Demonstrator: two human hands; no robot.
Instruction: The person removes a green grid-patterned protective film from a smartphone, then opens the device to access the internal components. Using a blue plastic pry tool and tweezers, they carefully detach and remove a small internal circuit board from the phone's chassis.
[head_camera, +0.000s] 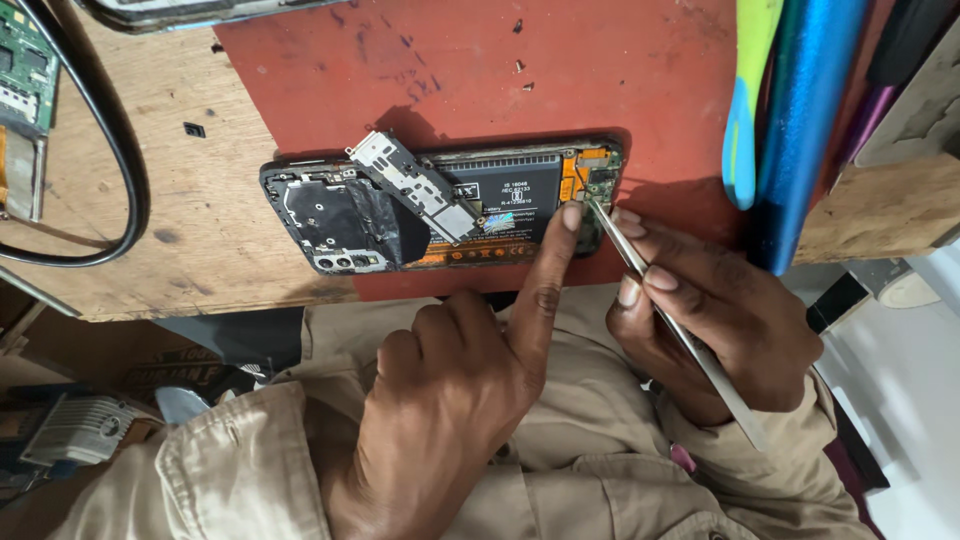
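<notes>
One opened phone (440, 205) holds battery (500, 205), loose plate (415, 187).

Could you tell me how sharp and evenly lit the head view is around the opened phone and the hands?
In the head view, the opened phone is sharp and evenly lit, with a dark shadow along its upper edge on the red mat; the left hand and the right hand holding the tweezers are crisp, without motion blur; the floor at right is bright and washed out.
</notes>
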